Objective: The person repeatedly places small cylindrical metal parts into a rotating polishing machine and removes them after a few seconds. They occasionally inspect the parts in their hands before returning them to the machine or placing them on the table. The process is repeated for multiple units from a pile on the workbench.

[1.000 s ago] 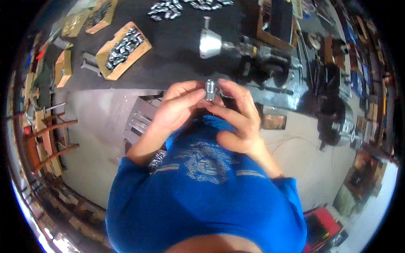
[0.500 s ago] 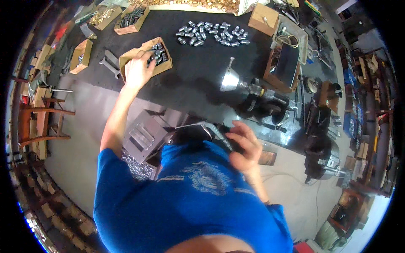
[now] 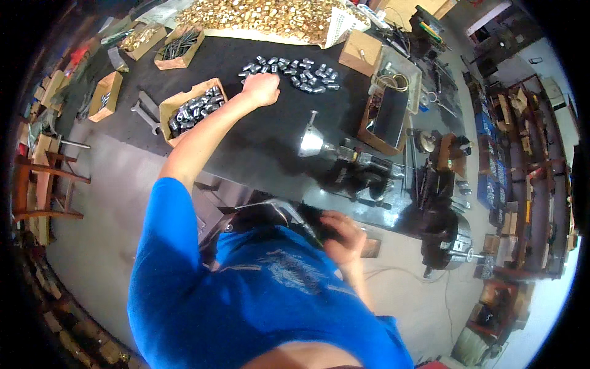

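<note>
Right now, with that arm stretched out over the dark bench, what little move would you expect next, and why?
Probably closing the left hand on one of the loose grey metal pieces. It rests at the near edge of that pile, while the right hand waits close to the body at the bench edge. Whether the left hand already holds a piece is hidden.

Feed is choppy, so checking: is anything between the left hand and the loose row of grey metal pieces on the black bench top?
Nothing visible. The left hand lies on the black bench top at the near edge of the row of grey metal pieces, seemingly touching the nearest ones. The cardboard box of similar pieces sits off to its left.
</note>
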A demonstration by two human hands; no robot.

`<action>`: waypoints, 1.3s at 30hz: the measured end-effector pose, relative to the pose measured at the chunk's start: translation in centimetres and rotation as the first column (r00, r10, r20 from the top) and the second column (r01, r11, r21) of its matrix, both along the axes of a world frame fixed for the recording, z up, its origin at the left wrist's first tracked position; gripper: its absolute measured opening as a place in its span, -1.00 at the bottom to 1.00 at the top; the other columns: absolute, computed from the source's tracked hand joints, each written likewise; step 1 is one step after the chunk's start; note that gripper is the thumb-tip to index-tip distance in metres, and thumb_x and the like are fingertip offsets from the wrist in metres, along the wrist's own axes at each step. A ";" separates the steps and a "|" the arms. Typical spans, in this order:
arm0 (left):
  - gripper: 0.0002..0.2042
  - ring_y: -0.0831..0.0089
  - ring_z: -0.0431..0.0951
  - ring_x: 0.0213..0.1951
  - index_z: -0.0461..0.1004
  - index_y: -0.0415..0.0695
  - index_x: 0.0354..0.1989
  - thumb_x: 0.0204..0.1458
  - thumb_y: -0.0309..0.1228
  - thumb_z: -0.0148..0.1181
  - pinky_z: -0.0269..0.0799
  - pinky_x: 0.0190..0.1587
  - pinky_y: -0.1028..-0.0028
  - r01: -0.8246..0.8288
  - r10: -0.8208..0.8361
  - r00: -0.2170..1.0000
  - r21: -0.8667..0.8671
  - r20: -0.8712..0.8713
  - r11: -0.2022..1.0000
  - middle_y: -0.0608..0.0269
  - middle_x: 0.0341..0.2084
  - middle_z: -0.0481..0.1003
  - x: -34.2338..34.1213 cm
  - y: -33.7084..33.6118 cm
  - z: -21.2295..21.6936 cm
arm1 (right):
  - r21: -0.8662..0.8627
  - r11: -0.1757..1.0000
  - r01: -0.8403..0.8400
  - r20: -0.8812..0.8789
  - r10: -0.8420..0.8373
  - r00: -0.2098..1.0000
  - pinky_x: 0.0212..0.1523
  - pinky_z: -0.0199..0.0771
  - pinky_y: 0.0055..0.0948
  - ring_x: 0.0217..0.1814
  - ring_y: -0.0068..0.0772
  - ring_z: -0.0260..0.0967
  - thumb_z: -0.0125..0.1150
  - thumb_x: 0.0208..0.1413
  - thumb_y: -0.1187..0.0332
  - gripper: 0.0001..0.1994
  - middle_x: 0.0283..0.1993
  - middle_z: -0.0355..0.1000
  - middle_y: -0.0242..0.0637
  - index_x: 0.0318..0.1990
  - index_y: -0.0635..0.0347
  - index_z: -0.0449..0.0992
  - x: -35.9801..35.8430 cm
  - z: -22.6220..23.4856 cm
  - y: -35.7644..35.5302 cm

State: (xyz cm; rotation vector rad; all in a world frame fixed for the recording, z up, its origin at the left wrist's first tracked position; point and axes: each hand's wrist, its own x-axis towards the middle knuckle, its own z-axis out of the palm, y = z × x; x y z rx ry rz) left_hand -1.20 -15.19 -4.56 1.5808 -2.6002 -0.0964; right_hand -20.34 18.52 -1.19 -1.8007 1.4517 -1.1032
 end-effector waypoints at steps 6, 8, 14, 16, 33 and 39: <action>-0.81 0.16 0.51 -0.35 0.46 -0.22 -0.46 -0.23 -0.39 0.04 0.41 -0.30 0.23 0.073 -0.072 0.994 -0.004 0.087 0.997 0.03 -0.46 0.49 -0.9 -0.7 -0.6 | 0.011 0.997 0.074 0.056 -0.074 0.996 -0.16 0.35 -0.39 -0.19 -0.12 0.37 0.00 -0.46 0.43 -0.61 -0.24 0.39 -0.01 -0.31 0.36 0.45 -0.8 -0.6 0.9; -0.80 0.16 0.51 -0.35 0.45 -0.22 -0.43 -0.23 -0.39 0.05 0.41 -0.30 0.24 0.052 -0.051 0.999 -0.031 0.019 0.998 0.02 -0.46 0.48 -0.8 0.0 -0.7 | 0.045 0.988 0.149 0.018 -0.150 0.989 -0.18 0.35 -0.41 -0.22 -0.18 0.38 -0.02 -0.46 0.45 -0.62 -0.25 0.40 -0.03 -0.32 0.36 0.45 -1.4 -0.9 1.3; -0.79 0.15 0.51 -0.44 0.39 -0.26 -0.42 -0.24 -0.41 -0.01 0.42 -0.40 0.24 0.064 -0.067 0.997 -0.095 -0.037 0.993 0.01 -0.56 0.48 0.3 1.7 -0.8 | 0.057 0.944 0.326 0.033 -0.328 0.944 -0.28 0.35 -0.50 -0.38 -0.38 0.38 -0.07 -0.44 0.50 -0.63 -0.33 0.43 -0.11 -0.33 0.39 0.46 -4.7 -2.3 3.3; -0.79 0.15 0.51 -0.44 0.39 -0.26 -0.43 -0.24 -0.41 -0.01 0.41 -0.41 0.23 0.068 -0.071 0.997 -0.089 -0.038 0.994 0.01 -0.55 0.48 0.4 2.1 -0.5 | 0.078 0.917 0.392 0.145 -0.400 0.905 -0.27 0.34 -0.51 -0.39 -0.41 0.37 -0.11 -0.44 0.54 -0.62 -0.37 0.43 -0.13 -0.32 0.37 0.47 -5.3 -2.3 3.7; -0.82 0.56 0.43 -0.56 0.40 -0.32 -0.28 -0.06 -0.49 0.08 0.37 -0.44 0.60 0.700 0.352 0.082 0.305 -0.932 0.645 0.25 -0.54 0.43 2.0 14.2 4.7 | 0.239 0.797 0.554 0.656 -0.553 0.513 -0.32 0.48 -0.34 -0.26 -0.23 0.38 -0.02 -0.03 0.41 -0.79 -0.12 0.35 -0.04 -0.32 0.36 0.47 -13.7 -7.3 1.5; -0.79 0.50 0.47 -0.56 0.38 -0.37 -0.32 -0.06 -0.46 0.12 0.43 -0.49 0.55 0.752 0.398 0.114 0.341 -0.910 0.564 0.16 -0.54 0.44 1.6 12.9 4.3 | 0.405 0.784 0.469 0.914 -0.335 -0.230 -0.44 0.28 -0.57 -0.45 -0.41 0.20 -0.03 -0.17 0.35 -0.70 -0.23 0.33 -0.07 -0.26 0.35 0.33 -11.1 -7.5 -3.3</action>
